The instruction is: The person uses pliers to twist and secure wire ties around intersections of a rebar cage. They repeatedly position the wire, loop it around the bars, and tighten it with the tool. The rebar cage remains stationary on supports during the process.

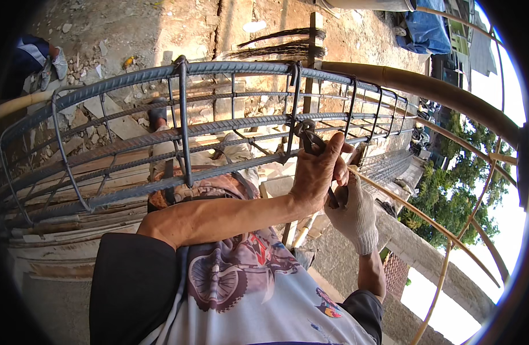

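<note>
My bare left hand (316,177) is closed around dark end-cutting pincers (309,136), whose head is at a crossing of a stirrup and a long ribbed bar. My right hand (352,213), in a knitted glove, is just below and to the right, its fingers curled at the end of a pincer handle. The rebar cage (225,125) stretches across the view in front of me, with long ribbed bars inside square stirrups (184,125). Wire ties show at some crossings. The pincer jaws are partly hidden.
Dark tie wires (281,43) hang over a wooden post (316,60) beyond the cage. Thick bamboo (419,88) runs to the right. Boards (113,172) lie below left, with rubble on the ground. Another person's shoe (60,64) shows at upper left.
</note>
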A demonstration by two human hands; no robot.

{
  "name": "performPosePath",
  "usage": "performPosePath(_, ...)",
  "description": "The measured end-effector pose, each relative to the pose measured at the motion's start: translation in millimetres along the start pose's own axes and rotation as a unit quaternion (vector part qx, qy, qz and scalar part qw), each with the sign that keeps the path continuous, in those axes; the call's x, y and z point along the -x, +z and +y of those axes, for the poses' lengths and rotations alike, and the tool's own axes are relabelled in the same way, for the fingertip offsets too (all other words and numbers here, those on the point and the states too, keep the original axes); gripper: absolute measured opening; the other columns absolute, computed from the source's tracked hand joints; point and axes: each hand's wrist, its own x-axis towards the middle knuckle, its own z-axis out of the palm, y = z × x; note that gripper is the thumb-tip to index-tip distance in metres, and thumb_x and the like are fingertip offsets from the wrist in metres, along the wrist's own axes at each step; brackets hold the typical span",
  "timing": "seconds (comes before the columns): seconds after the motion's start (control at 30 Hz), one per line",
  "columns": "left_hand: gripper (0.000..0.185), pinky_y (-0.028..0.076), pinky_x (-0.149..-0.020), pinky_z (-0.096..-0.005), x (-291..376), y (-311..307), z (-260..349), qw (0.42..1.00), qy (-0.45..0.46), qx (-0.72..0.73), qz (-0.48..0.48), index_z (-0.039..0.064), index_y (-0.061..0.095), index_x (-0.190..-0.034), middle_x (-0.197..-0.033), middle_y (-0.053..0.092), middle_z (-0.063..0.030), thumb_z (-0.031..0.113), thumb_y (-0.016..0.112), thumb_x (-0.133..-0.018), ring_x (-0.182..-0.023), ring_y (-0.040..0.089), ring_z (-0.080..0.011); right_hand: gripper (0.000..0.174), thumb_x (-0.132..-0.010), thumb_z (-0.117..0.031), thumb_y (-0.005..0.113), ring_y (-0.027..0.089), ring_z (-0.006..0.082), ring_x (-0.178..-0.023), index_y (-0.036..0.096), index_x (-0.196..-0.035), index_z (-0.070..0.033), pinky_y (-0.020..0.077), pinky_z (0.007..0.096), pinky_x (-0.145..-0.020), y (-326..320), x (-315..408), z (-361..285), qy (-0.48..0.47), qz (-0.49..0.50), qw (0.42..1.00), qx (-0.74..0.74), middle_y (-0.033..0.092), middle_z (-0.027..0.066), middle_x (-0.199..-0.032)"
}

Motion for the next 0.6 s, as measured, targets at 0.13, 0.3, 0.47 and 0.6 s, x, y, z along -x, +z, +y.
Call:
performPosePath(0.13,0.052,0.048,-0.051,-0.0313,0.9,-1.9,0.5,0.999,-0.012,-0.036,0.008,-0.005,0.071,-0.101,-0.057,0.052,0.0006,0.047,0.072,-0.104,-0.05,0.052,-0.0102,0.082,-0.084,-0.008,0.078,0.075,0.0372,-0.082,0.042,-0.156,0.006,0.0573,0.0481,-0.064,29.9,10.9,-13.1,-0.08,0.211,0.95,0.213,0.074,0.0203,-0.103)
performPosePath(0.3,0.051,0.049,-0.053,-0.031,2.8,5.3,0.7,0.997,0.0,-0.06,0.054,-0.003,0.071,-0.099,-0.058,0.054,0.0004,0.048,0.071,-0.104,-0.051,0.054,-0.0105,0.081,-0.09,-0.008,0.076,0.076,0.0386,-0.085,0.038,-0.16,0.002,0.0584,0.0499,-0.065,23.4,16.1,-8.9,-0.023,0.09,0.986,0.136,0.075,0.0255,-0.102)
performPosePath(0.47,0.06,0.053,-0.059,-0.0312,12.9,16.6,1.0,0.99,-0.028,-0.112,0.082,0.003,0.065,-0.097,-0.067,0.061,-0.0013,0.062,0.075,-0.096,-0.06,0.061,-0.0113,0.04,-0.104,-0.015,0.064,0.071,0.0276,-0.063,0.057,-0.141,-0.003,0.0559,0.0426,-0.06,-44.0,0.5,-1.2,-0.044,-0.086,0.994,-0.043,0.069,0.017,-0.076)
performPosePath(0.6,0.062,0.055,-0.063,-0.0295,11.9,-0.6,11.3,0.983,-0.035,-0.174,0.057,0.007,0.063,-0.096,-0.073,0.068,-0.0042,0.067,0.078,-0.092,-0.065,0.067,-0.0112,0.034,-0.111,-0.025,0.054,0.056,0.006,-0.052,0.065,-0.135,-0.004,0.0432,0.0231,-0.046,-84.1,-23.3,7.8,0.129,-0.331,0.882,-0.309,0.062,0.0007,-0.067)
